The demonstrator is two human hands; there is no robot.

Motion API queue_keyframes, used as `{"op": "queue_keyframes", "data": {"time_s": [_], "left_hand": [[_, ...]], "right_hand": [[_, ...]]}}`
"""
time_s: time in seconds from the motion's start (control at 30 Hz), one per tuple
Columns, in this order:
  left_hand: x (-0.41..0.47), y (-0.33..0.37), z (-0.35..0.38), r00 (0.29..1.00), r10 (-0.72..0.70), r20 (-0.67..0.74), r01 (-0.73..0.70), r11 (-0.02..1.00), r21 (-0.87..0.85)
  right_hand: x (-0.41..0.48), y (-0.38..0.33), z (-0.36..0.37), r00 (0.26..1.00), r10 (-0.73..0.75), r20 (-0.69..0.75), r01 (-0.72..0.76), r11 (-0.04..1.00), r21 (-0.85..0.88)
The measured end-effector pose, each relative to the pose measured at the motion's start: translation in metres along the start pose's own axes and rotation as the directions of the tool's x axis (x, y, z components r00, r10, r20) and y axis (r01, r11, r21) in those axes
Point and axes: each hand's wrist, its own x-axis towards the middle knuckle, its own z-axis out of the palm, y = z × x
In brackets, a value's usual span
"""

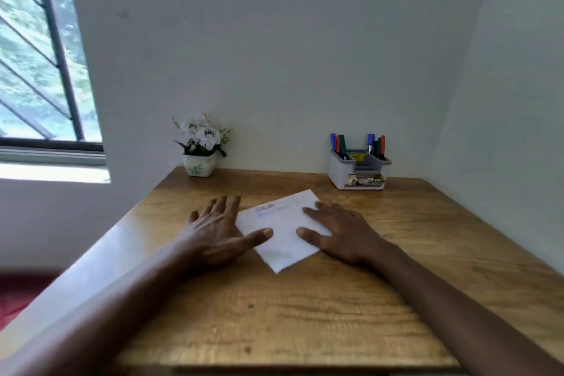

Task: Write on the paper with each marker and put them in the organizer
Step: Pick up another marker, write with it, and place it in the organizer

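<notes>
A flower pot (198,163) is set at the table's (305,330) far-left corner. The left hand (213,229) is laid flat, fingers spread, thumb on the paper's (283,241) left edge. The paper is kept mid-table, its right edge pressed by the flat, straight-fingered right hand (341,235). The markers (342,143) are stood in the organizer (358,174) against the far wall.

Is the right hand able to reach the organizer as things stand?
Probably yes: the right hand rests flat on the paper, and only bare table lies between it and the organizer.
</notes>
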Motion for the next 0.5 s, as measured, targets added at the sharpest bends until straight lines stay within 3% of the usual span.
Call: {"op": "queue_keyframes", "data": {"time_s": [0.1,0.23,0.5], "left_hand": [[-0.01,0.007,0.004,1.0,0.006,-0.008,-0.005,0.998,0.066],[-0.008,0.002,0.005,0.997,0.049,-0.056,-0.045,0.996,0.079],[-0.005,-0.01,0.015,0.994,0.101,-0.03,-0.097,0.989,0.109]], "right_hand": [[-0.018,-0.011,0.004,0.991,0.106,-0.08,-0.107,0.994,-0.009],[-0.041,-0.016,0.01,0.98,0.124,-0.154,-0.125,0.992,0.0],[-0.048,-0.011,0.015,0.996,0.091,-0.009,-0.092,0.989,-0.118]]}}
